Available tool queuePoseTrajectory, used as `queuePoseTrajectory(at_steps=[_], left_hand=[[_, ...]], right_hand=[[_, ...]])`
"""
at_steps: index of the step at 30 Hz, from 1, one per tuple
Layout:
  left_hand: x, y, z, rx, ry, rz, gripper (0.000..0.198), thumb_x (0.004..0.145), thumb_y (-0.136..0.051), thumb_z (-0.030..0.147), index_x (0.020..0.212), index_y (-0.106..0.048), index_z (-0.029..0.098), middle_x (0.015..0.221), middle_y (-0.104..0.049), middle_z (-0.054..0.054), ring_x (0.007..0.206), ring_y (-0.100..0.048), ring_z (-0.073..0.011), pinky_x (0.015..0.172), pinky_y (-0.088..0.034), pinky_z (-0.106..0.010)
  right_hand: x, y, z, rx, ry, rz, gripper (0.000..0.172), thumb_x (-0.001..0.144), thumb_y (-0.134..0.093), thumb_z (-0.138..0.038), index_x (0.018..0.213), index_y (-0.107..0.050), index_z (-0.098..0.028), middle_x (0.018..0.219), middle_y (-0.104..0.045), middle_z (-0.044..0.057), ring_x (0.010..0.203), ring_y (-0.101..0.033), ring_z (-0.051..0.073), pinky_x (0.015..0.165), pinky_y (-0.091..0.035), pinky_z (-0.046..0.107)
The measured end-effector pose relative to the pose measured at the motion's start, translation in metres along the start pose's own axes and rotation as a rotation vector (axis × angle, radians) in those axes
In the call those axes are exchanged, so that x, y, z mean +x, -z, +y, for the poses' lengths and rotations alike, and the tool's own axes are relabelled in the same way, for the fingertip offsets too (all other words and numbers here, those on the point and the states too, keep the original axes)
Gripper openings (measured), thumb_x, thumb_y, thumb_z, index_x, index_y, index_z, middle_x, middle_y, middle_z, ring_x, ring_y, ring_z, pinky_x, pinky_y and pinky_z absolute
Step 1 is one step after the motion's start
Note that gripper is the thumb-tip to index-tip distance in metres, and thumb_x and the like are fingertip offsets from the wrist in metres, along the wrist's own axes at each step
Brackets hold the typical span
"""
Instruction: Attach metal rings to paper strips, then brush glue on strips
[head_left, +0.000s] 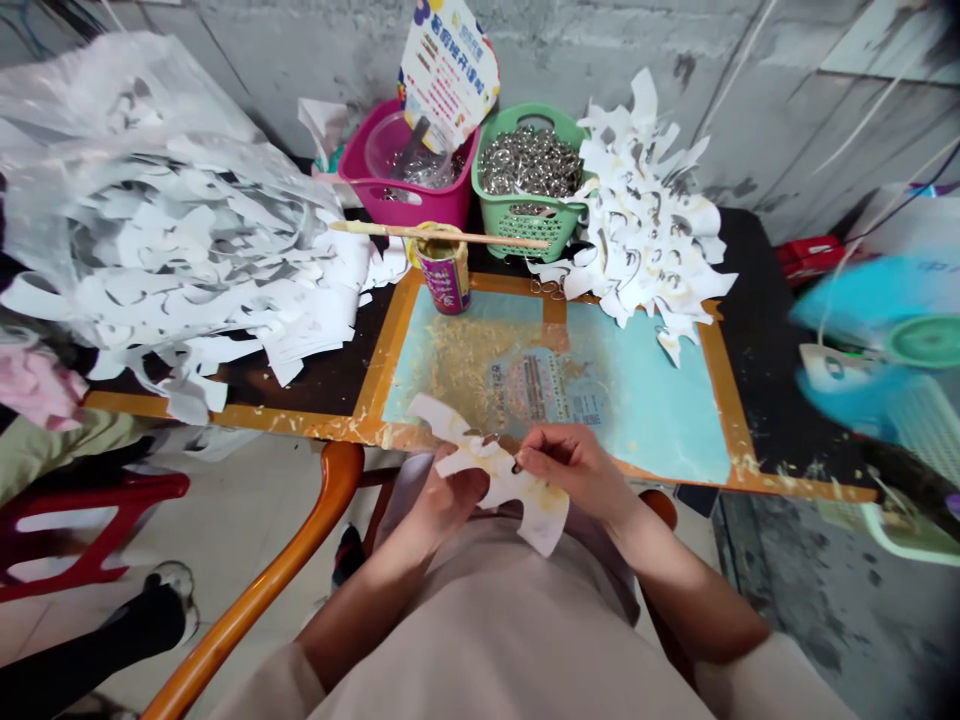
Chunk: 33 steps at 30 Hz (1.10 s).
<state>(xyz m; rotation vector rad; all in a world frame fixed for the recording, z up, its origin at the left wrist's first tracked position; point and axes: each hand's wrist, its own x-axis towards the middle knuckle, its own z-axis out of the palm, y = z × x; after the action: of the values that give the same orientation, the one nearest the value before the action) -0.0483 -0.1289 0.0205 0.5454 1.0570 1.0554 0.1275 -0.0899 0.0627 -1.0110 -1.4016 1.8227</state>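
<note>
Currently, head view, cut piece: I see the white cut piece [495, 462] up between both hands, over the lap and just short of the table's near edge; it slants down from upper left to lower right.
Left hand: the left hand [442, 500] clasps the piece's left part, thumb on top, fingers beneath.
Right hand: the right hand [574, 465] closes thumb and forefinger at the upper right edge, beside a small dark ring [516, 467]; I cannot tell whether they pinch ring, piece or both.
Worktop: beyond my hands lies a pale blue sheet [660, 400] taped to the dark table [754, 330], smeared yellowish in its left and middle part.
Tin and brush: a tin [447, 285] stands at the sheet's far left corner, a brush [487, 238] laid across its mouth; both sit in front of the baskets, partly blocking my line to them.
Baskets: the magenta basket [409, 205] holds a clear tub and a printed card [450, 70]; the green basket [499, 215] beside it is heaped with metal rings [532, 165].
Piles: white pieces with rings [637, 225] are stacked right of the green basket, spilling onto the sheet; loose white cutouts [187, 240] crowd the left, partly in a clear bag [127, 90].
Chair: a wooden armrest [285, 575] curves beside the left forearm.
</note>
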Motion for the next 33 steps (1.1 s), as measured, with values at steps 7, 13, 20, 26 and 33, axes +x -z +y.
queuePoseTrajectory(at_steps=[7, 13, 20, 26, 33], left_hand=[[-0.007, 0.0, 0.007, 0.302, -0.113, -0.101, 0.032, 0.071, -0.083, 0.042, 0.083, -0.068, 0.016, 0.079, -0.07, -0.005, 0.07, -0.064, -0.0169, 0.066, -0.054, -0.029], [-0.004, -0.005, 0.013, 0.462, -0.222, -0.019, 0.042, 0.059, -0.09, 0.039, 0.086, -0.069, 0.014, 0.08, -0.071, -0.006, 0.07, -0.063, -0.0179, 0.063, -0.051, -0.027], [-0.003, -0.005, 0.013, 0.668, -0.341, -0.005, 0.038, 0.077, -0.076, 0.048, 0.07, -0.062, 0.013, 0.062, -0.056, 0.0, 0.056, -0.047, -0.0098, 0.051, -0.035, -0.021], [0.001, 0.002, 0.016, 0.682, -0.431, -0.213, 0.061, 0.085, -0.064, 0.054, 0.044, -0.039, 0.018, 0.048, -0.031, 0.004, 0.051, -0.027, -0.0089, 0.05, -0.03, -0.025], [0.004, 0.01, 0.014, 0.522, -0.22, -0.361, 0.047, 0.077, -0.072, 0.059, 0.059, -0.066, 0.016, 0.061, -0.059, -0.004, 0.061, -0.052, -0.016, 0.06, -0.045, -0.029]], right_hand=[[-0.001, 0.003, 0.001, -0.042, -0.022, 0.031, 0.024, 0.081, -0.073, -0.041, 0.082, -0.066, -0.018, 0.072, -0.062, -0.001, 0.06, -0.05, 0.01, 0.056, -0.037, 0.023], [0.003, 0.0, 0.0, -0.249, 0.023, 0.068, 0.021, 0.089, -0.063, -0.034, 0.075, -0.061, -0.018, 0.069, -0.059, -0.002, 0.064, -0.051, 0.011, 0.058, -0.038, 0.023], [-0.003, -0.013, 0.007, -0.185, 0.109, 0.211, 0.026, 0.094, -0.057, -0.042, 0.081, -0.052, -0.021, 0.072, -0.053, -0.003, 0.058, -0.045, 0.01, 0.05, -0.032, 0.023], [0.0, -0.015, 0.001, -0.043, -0.036, 0.119, 0.032, 0.09, -0.061, -0.045, 0.074, -0.049, -0.02, 0.061, -0.043, -0.006, 0.053, -0.036, 0.009, 0.048, -0.027, 0.023], [0.012, -0.004, 0.006, 0.368, -0.335, -0.116, 0.039, 0.074, -0.08, -0.047, 0.066, -0.055, -0.018, 0.056, -0.049, -0.006, 0.048, -0.043, 0.007, 0.046, -0.035, 0.021]])
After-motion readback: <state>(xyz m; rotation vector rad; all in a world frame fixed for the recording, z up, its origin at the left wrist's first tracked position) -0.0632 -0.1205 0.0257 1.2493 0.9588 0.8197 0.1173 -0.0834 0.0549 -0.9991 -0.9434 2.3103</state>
